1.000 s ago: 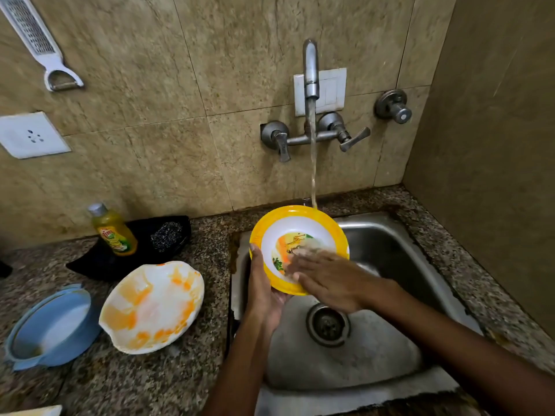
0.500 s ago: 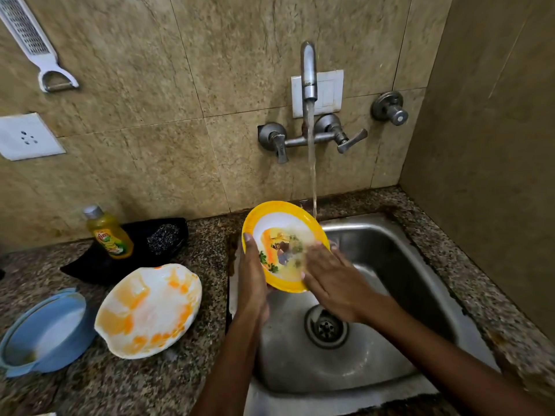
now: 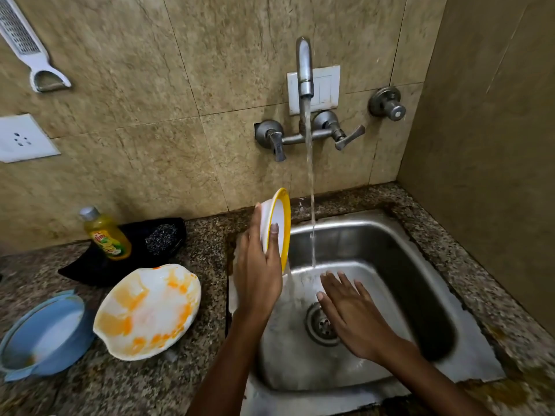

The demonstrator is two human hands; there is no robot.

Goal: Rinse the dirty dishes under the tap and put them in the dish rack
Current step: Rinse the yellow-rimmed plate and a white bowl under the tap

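My left hand (image 3: 257,271) holds a yellow-rimmed white bowl (image 3: 280,217) on edge over the left side of the steel sink (image 3: 420,265), and water spills from its lower rim. The tap (image 3: 304,70) runs a stream just right of the bowl. Over the drain (image 3: 322,325), my right hand (image 3: 351,310) is flat with fingers spread and nothing in it. A white plate (image 3: 147,310) smeared with orange lies on the counter to the left. A blue bowl (image 3: 42,334) sits at the far left.
A yellow dish soap bottle (image 3: 106,235) stands on a black tray (image 3: 90,265) with a steel scrubber (image 3: 162,241) by the wall. A grater (image 3: 27,46) and a socket (image 3: 21,138) are on the wall. A side wall closes the right.
My left hand has tipped the bowl upright and drawn it left of the stream. My right hand has come off the bowl and dropped over the drain.
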